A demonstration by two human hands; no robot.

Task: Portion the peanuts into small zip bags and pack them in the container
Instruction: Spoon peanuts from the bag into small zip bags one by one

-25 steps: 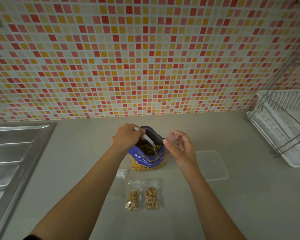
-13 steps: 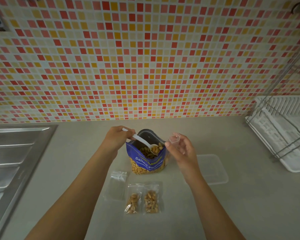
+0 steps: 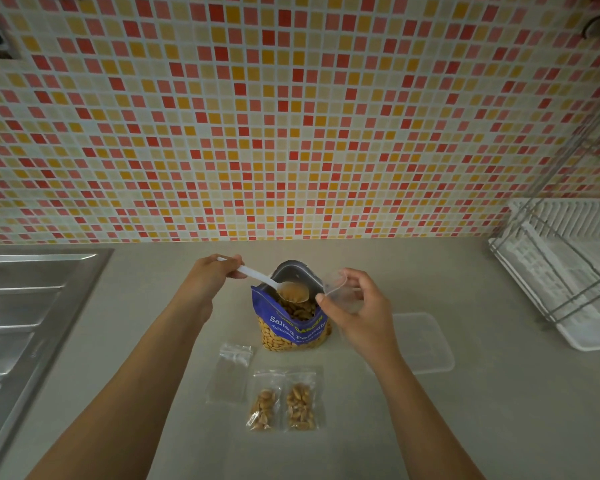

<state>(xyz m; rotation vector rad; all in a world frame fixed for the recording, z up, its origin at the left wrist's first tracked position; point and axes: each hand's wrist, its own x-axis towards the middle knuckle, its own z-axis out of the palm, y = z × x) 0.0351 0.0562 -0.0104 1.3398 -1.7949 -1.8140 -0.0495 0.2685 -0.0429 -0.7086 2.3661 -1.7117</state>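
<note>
Head view. The left hand (image 3: 210, 282) has its fingers (image 3: 234, 263) curled round the handle of a white plastic spoon (image 3: 257, 276), whose bowl, loaded with peanuts, hangs over the open mouth of the blue peanut bag (image 3: 291, 327) standing upright on the counter (image 3: 499, 410). The right hand (image 3: 357, 306) pinches a clear small zip bag (image 3: 336, 284) between thumb and fingertips, just beside the peanut bag's right rim, its mouth turned toward the spoon; it looks empty.

Nearer the person, two filled zip bags (image 3: 264, 405) (image 3: 300, 403) lie flat side by side. A spare empty zip bag (image 3: 231, 372) lies just to their left. The clear container (image 3: 426, 344) sits to the right of the peanut bag, with no bag visible inside.

Progress, as judged: two portions are done and a third is about to be filled. At least one more bag remains, and packing has not begun.
</note>
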